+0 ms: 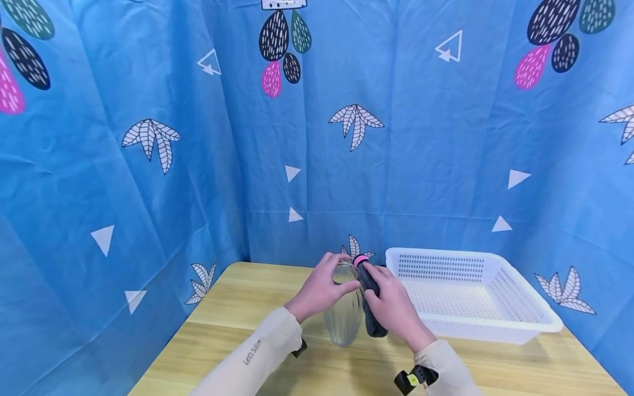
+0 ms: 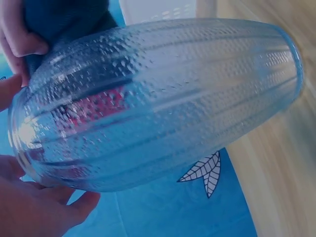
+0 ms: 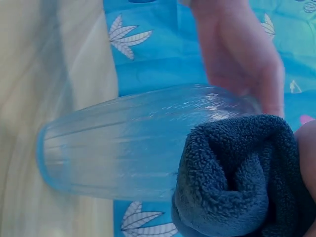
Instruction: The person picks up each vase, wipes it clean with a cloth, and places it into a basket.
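A clear ribbed glass vase (image 1: 343,322) stands upright near the table's middle; its textured side fills much of the left wrist view. My left hand (image 1: 321,287) holds it round the rim, thumb and fingers on opposite sides. Just right of the vase, my right hand (image 1: 392,305) grips a dark grey-blue towel (image 1: 375,325), bunched lengthwise and hanging beside the glass. Something pink (image 1: 360,259) shows at the towel's top end; its kind is unclear. In the right wrist view the folded towel (image 3: 222,182) overlaps the vase's upper part and hides some of the rim.
A white perforated plastic basket (image 1: 495,330) sits on the wooden table (image 1: 238,313), right of the towel. Blue patterned cloth (image 1: 317,181) hangs behind the table and along its left and right sides.
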`<state>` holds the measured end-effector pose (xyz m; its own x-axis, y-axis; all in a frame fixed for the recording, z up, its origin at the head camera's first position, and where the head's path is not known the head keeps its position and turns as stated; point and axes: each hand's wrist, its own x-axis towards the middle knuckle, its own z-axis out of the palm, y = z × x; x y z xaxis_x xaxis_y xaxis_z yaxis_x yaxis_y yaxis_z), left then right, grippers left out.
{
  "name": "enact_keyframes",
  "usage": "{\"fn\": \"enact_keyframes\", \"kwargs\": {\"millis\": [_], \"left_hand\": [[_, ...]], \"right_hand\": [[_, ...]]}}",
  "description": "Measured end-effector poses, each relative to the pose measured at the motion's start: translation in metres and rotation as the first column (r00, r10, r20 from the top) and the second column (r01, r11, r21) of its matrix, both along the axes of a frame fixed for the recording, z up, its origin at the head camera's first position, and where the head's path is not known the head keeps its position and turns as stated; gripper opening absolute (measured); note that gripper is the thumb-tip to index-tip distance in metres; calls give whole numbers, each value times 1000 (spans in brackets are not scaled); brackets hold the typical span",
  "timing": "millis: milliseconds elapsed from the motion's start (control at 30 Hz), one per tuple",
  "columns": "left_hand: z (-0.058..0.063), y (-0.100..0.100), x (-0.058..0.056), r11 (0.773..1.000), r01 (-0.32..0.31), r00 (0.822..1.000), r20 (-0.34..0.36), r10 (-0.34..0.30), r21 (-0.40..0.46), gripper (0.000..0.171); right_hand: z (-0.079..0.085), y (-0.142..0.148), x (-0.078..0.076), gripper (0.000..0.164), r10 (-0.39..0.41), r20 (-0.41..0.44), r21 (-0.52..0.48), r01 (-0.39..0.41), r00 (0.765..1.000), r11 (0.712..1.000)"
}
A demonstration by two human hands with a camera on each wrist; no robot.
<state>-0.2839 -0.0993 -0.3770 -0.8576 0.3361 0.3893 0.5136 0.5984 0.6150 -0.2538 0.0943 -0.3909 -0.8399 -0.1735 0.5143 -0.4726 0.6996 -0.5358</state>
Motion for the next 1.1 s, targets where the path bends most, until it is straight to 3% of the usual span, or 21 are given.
{"fn": "enact_keyframes", "kwargs": {"millis": [233, 433, 567, 667, 833, 1100], "left_hand": [[-3, 1, -1, 997, 70, 997, 22, -70, 33, 49], [-5, 3, -4, 999, 15, 998, -57, -18, -50, 51], [-8, 4, -6, 997, -16, 996, -87, 10, -73, 56], [-9, 6, -7, 997, -35, 995, -90, 30, -61, 65], [-11, 6, -6, 998, -55, 998, -43, 54, -30, 72], [-2, 4, 1, 996, -81, 996, -36, 80, -29, 77]], "right_hand": [[-28, -3, -5, 57, -8, 116, 2, 8, 993, 1000], [-66, -5, -9, 52, 39, 208, 83, -57, 977, 995], [-78, -2, -10, 43, 83, 231, 100, -109, 969, 989], [-74, -1, -10, 42, 75, 215, 73, -92, 974, 993], [-50, 0, -7, 48, 25, 182, 5, -27, 983, 1000], [-11, 4, -7, 55, 31, 23, -104, -28, 999, 994]]}}
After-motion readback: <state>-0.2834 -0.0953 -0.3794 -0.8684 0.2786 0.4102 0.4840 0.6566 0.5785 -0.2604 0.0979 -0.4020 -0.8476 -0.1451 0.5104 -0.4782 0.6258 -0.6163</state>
